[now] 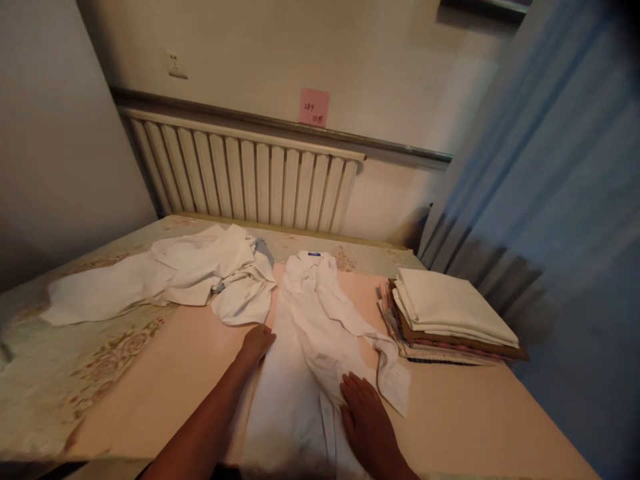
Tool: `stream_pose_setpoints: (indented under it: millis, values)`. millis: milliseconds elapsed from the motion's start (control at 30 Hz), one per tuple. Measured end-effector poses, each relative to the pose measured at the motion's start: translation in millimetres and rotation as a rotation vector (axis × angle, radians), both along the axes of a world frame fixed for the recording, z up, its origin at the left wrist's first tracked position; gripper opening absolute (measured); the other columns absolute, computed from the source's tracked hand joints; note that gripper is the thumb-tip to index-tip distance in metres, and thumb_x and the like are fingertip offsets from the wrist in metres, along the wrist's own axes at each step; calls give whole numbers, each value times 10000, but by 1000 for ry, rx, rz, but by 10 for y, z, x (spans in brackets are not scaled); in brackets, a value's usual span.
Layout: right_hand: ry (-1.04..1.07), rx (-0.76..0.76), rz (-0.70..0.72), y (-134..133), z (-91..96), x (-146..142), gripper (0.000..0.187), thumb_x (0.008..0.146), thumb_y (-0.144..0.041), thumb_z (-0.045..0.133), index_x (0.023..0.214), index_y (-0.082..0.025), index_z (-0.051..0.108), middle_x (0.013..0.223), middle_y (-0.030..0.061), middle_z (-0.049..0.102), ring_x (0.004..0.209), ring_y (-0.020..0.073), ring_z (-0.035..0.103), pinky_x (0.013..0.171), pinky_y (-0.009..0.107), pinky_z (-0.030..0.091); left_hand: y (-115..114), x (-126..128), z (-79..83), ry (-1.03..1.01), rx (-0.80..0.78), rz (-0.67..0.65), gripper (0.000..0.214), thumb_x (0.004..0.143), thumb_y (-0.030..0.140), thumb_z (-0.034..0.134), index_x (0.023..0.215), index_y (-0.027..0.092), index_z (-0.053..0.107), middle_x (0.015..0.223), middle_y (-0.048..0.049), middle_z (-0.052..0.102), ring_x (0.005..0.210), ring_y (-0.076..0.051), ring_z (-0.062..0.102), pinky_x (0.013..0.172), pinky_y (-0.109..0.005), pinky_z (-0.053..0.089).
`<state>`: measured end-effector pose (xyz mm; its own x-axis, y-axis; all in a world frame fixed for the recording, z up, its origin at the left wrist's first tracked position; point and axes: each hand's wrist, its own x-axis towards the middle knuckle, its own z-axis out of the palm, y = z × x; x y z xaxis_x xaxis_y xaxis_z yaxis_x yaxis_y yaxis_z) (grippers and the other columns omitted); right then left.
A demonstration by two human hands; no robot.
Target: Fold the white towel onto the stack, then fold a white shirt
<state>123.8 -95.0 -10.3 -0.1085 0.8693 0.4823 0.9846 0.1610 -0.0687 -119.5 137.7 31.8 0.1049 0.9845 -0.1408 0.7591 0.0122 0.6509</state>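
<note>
One white shirt (307,333) lies left of the folded stack (455,303). On its side farther from the stack, our left hand (257,341) curls; we cannot tell its grip. Our right hand (364,410), nearer the stack, rests palm-down, open, fingers extended, gripping nothing.

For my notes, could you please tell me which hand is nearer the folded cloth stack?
Right. The right hand touches the white shirt, left of the folded cloth stack; the left hand is farther left, at the shirt's left edge.
</note>
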Motion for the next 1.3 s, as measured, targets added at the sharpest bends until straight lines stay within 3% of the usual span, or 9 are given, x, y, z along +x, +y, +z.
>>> stream_pose_setpoints:
  millis: [200,333,533,733,900,1300]
  values:
    - [-50,-37,-8,-1,-2,7,411,862,-171,484,1261,-228,562,1357,38,547,1276,231,485,1055,451,437,26,-62,-129,5,38,-24,50,762,219,481,758,206,529,728,-17,634,730,-179,602,622,-252,368]
    - [-52,-63,-14,-13,-9,2,413,876,-177,472,1278,-231,551,1377,39,527,1296,233,462,1067,459,423,-87,-56,-106,17,53,-35,136,789,227,471,902,209,544,859,-47,655,829,-212,611,671,-281,390]
    - [-31,-79,-20,-12,22,-21,429,863,-167,483,1281,-233,550,1380,46,524,1305,234,452,1068,463,421,-314,29,-67,273,495,-161,288,870,199,392,1098,150,561,1064,-141,616,1057,-276,548,880,-393,422]
    - [-13,-93,-12,-15,71,-44,423,867,-143,472,1279,-210,539,1381,74,520,1310,239,440,1075,492,401,-421,218,-474,225,805,-349,402,929,163,301,1239,110,550,1350,-167,534,1335,-274,393,1096,-454,305]
    - [31,-112,-6,-16,108,-57,438,850,-125,471,1277,-202,534,1369,85,530,1303,239,446,1069,509,401,-454,275,-636,313,860,-408,428,940,287,377,1295,102,531,1406,-187,481,1347,-320,382,1079,-515,320]
    - [111,-53,1,-9,99,-39,416,856,-170,510,1266,-224,554,1334,77,564,1274,236,484,1054,501,420,-456,263,-601,344,861,-424,483,914,352,437,1342,140,512,1445,-183,430,1355,-347,363,1085,-550,295]
